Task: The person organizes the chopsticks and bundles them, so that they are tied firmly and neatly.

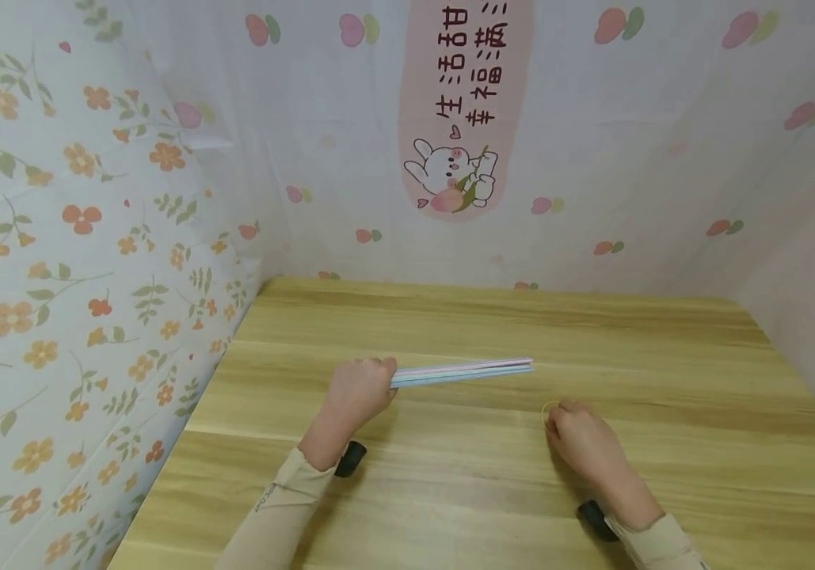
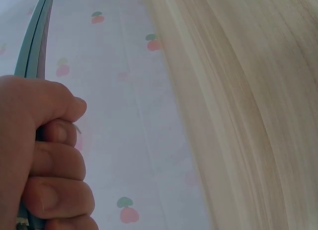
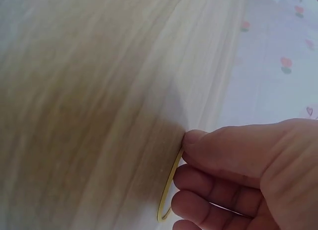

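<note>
In the head view my left hand (image 1: 360,389) grips a bundle of long, thin pastel chopsticks (image 1: 460,372), pink, pale green and blue. They point to the right, held side by side. The left wrist view shows fingers wrapped round the chopsticks (image 2: 33,46), with thumb over them; part of the bundle is hidden in the fist. To the right, my right hand (image 1: 585,439) pinches a thin yellow rubber band (image 1: 544,414) low over the table. Seen from the right wrist, the rubber band (image 3: 166,195) hangs as a narrow loop from thumb and fingertips, apart from the chopsticks.
Both hands are over a wood-grain table (image 1: 450,483). A printed curtain (image 1: 350,166) with fruit and a rabbit drawing stands along its back edge, and a flowered cloth (image 1: 100,317) hangs at the left. Each wrist carries a small black camera (image 1: 352,459).
</note>
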{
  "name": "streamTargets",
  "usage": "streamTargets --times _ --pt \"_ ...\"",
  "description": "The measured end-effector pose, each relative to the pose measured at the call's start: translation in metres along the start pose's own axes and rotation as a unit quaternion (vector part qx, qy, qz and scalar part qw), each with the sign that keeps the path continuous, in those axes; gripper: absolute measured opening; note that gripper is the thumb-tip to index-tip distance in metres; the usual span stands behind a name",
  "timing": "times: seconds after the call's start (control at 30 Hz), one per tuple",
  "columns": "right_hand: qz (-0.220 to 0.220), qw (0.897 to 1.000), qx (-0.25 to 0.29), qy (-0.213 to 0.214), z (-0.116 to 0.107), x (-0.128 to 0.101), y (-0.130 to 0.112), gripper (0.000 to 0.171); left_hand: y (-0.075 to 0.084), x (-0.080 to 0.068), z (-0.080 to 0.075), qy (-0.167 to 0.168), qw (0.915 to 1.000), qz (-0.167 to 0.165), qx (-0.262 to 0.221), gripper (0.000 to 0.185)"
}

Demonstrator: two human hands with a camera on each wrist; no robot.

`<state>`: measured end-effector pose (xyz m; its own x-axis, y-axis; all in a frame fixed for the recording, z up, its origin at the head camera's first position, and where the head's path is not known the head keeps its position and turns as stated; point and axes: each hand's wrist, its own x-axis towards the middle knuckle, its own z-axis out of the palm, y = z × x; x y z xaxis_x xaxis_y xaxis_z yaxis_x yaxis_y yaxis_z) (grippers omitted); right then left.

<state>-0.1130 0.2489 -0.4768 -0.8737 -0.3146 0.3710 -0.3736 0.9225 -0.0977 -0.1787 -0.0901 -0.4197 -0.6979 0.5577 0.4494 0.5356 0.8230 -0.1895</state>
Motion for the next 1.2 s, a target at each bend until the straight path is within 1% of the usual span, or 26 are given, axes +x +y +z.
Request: streamTargets --times 0.07,0.2,0.33,0.43,0.57,0.7,0.83,1.03,1.13,1.2 --pt "0.005 1.000 0.003 -0.002 0.000 0.000 0.000 0.032 0.000 0.000 0.000 0.000 1.0000 0.000 -0.002 0.033" --pt "0.016 1.000 0.010 -0.008 0.000 0.001 -0.001 0.027 0.000 0.000 -0.002 -0.012 0.9999 -0.002 -0.006 0.032" --pt "0.044 0.998 0.032 -0.032 -0.004 0.002 -0.001 0.024 0.000 0.002 -0.005 -0.019 0.9998 -0.002 -0.009 0.032" --pt "0.065 0.995 0.054 -0.049 -0.008 0.004 0.000 0.024 0.000 0.004 -0.006 -0.017 0.9998 -0.003 -0.011 0.033" --pt "0.079 0.991 0.086 -0.060 -0.013 0.004 0.001 0.020 0.000 0.004 -0.007 -0.017 0.9997 -0.004 -0.014 0.033" --pt "0.084 0.987 0.119 -0.074 -0.015 0.002 -0.001 0.015 0.001 0.003 -0.008 -0.034 0.9993 -0.007 -0.014 0.033" --pt "0.090 0.982 0.138 -0.090 -0.017 0.001 -0.002 0.011 0.001 0.001 -0.008 -0.046 0.9987 -0.013 -0.018 0.032" --pt "0.109 0.975 0.140 -0.131 -0.025 0.001 0.001 0.010 0.001 0.001 -0.010 -0.047 0.9985 -0.016 -0.022 0.033" --pt "0.096 0.977 0.124 -0.143 -0.026 0.000 0.003 0.009 0.001 0.002 -0.010 -0.041 0.9988 -0.015 -0.021 0.033" --pt "0.086 0.978 0.116 -0.151 -0.025 -0.002 0.002 0.012 0.001 0.002 -0.010 -0.037 0.9990 -0.014 -0.019 0.033"
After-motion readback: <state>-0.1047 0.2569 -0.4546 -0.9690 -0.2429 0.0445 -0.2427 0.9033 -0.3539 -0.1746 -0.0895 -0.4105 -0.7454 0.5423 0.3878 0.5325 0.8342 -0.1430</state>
